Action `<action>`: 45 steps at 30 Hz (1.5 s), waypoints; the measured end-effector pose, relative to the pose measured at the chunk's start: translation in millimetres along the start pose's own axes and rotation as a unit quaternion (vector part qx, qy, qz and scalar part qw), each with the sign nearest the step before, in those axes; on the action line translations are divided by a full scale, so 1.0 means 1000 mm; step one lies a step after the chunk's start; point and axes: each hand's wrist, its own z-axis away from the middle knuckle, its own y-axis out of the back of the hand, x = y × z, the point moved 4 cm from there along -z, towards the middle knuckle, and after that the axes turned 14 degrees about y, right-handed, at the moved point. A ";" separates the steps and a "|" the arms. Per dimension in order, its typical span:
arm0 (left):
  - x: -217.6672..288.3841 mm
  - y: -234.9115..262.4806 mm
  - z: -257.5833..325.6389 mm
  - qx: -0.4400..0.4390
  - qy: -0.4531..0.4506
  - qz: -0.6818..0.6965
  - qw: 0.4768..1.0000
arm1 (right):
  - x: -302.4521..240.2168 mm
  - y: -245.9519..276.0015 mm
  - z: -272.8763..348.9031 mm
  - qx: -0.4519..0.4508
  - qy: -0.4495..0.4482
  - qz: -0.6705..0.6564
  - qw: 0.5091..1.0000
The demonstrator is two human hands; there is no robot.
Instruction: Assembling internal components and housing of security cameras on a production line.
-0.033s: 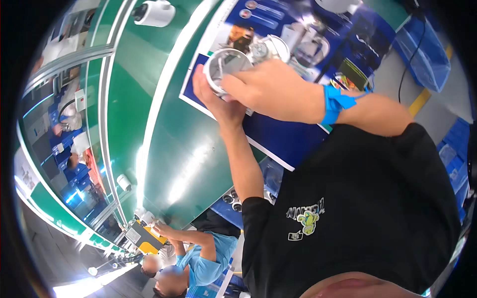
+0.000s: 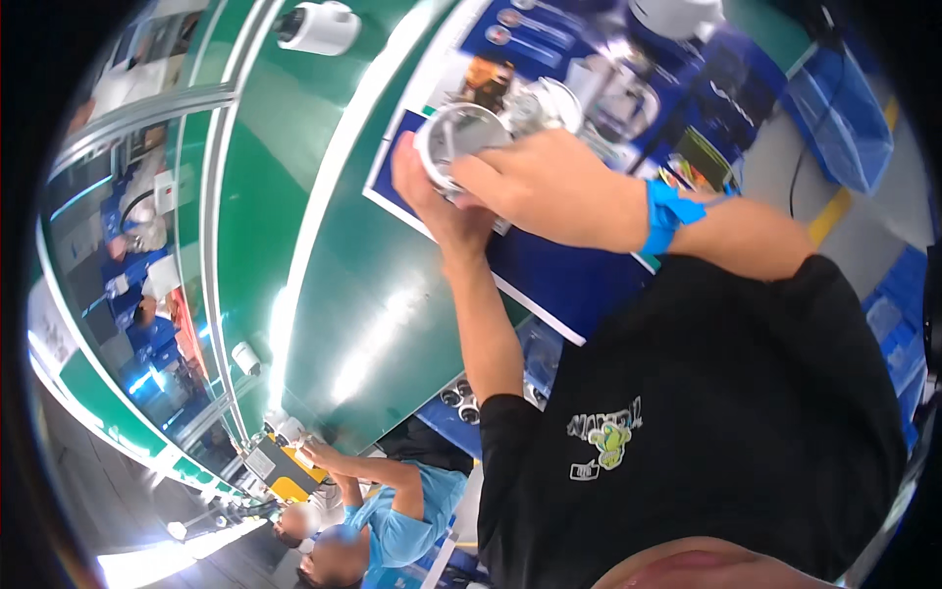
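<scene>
My left hand is wrapped around a white cylindrical housing, its open round end facing up. Over the near right side of that rim bends my right hand, fingers closed and reaching to the opening. Whatever those fingertips grip is hidden. A blue strap circles my right wrist. Just beyond the hands, a second round white part lies on the printed blue mat, with small pieces on it that are too blurred to name.
White cameras stand about: one at far left, another at the mat's far side. A blue bin is at right. Along the green bench, a co-worker in light blue handles a white camera. Dark-faced round parts lie below.
The whole view has shifted slightly, so everything sits a little farther right. Both hands keep the same hold at the housing.
</scene>
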 end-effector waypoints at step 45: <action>0.017 0.014 -0.003 0.022 -0.047 0.070 0.996 | 0.075 -0.005 -0.056 -0.285 0.021 -0.344 0.895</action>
